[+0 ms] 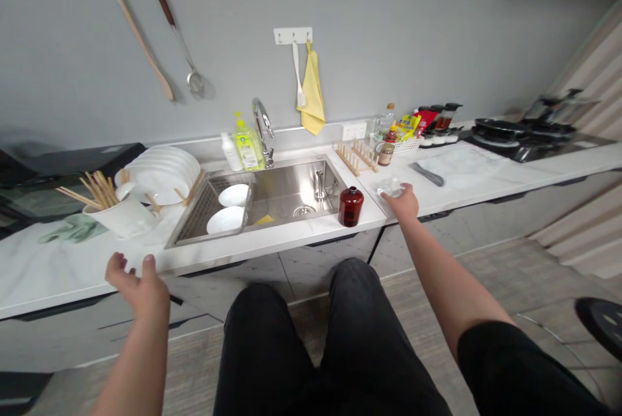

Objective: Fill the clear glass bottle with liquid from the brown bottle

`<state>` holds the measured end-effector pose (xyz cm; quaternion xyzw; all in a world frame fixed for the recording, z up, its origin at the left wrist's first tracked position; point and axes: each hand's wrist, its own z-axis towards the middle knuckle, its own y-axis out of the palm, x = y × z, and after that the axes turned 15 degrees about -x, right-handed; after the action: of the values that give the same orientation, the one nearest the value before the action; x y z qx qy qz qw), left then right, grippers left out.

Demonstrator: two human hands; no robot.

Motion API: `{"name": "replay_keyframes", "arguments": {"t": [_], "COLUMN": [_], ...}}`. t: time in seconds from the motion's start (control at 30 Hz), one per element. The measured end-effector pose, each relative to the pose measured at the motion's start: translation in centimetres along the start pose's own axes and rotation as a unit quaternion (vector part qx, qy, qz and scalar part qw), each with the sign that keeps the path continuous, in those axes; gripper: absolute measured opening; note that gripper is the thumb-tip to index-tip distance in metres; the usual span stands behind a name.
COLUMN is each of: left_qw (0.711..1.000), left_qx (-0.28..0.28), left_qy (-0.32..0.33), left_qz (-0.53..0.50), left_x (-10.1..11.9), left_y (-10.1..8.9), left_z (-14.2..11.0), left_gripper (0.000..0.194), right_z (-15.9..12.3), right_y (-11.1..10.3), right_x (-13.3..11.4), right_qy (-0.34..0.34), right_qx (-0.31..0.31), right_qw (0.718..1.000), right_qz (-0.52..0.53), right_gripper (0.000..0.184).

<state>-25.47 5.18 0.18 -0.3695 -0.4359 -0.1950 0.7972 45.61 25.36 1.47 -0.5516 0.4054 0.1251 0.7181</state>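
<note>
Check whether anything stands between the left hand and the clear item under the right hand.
Yes: along the counter from the left hand to the clear item under the right hand, the stainless steel sink with its wire rack, then the dark red jar, lie in the way.

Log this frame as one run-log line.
left hand: open, empty, near counter edge | right hand: on small clear object | nearby: dark red jar

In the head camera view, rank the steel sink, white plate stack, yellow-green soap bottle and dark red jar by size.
Largest is the stainless steel sink, then the stack of round white plates. The yellow-green plastic pump bottle and the dark red lidded jar look alike; the jar sits nearer the camera, so I won't rank them.
</note>
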Motion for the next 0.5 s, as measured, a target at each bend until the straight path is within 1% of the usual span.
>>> {"name": "replay_keyframes", "arguments": {"t": [0.03,0.07,0.13,0.17,0.23,0.27,0.33,0.4,0.43,0.5], "left_qw": [0.999,0.998,0.997,0.996,0.993,0.989,0.974,0.949,0.933,0.901], "left_qx": [0.039,0.049,0.028,0.007,-0.057,-0.097,-0.183,-0.272,-0.315,-0.382], "left_qy": [0.009,0.016,0.036,0.043,0.062,0.072,0.085,0.096,0.103,0.114], "left_qz": [-0.011,-0.029,-0.068,-0.074,-0.082,-0.086,-0.103,-0.127,-0.139,-0.17], "left_x": [-0.1,0.0,0.5,1.1,2.5,3.4,5.6,8.0,9.3,12.0], "left_y": [0.9,1.8,3.8,4.6,5.8,6.2,6.8,7.2,7.5,8.1], "left_z": [-2.1,-4.3,-8.6,-10.6,-13.7,-14.9,-16.4,-17.5,-18.0,-19.2], "left_gripper": [0.073,0.07,0.064,0.06,0.049,0.044,0.038,0.036,0.034,0.032], "right_z": [-0.2,-0.5,-1.3,-2.0,-3.8,-5.0,-8.1,-12.0,-14.2,-18.6], "right_y": [-0.2,-0.4,-0.9,-1.3,-2.3,-2.9,-4.2,-5.6,-6.1,-6.8], "right_x": [0.0,0.1,0.3,0.5,1.0,1.2,1.6,1.7,1.5,1.1], "right_qy": [-0.001,-0.004,-0.016,-0.026,-0.056,-0.079,-0.134,-0.178,-0.195,-0.226], "right_qx": [0.002,0.003,0.006,0.008,0.007,0.0,-0.037,-0.109,-0.141,-0.224], "right_qw": [1.0,1.0,0.999,0.998,0.992,0.986,0.964,0.935,0.923,0.896], "right_qz": [0.007,0.016,0.043,0.061,0.114,0.15,0.226,0.287,0.302,0.311], "right_gripper": [0.086,0.084,0.082,0.082,0.086,0.089,0.092,0.088,0.084,0.076]}}
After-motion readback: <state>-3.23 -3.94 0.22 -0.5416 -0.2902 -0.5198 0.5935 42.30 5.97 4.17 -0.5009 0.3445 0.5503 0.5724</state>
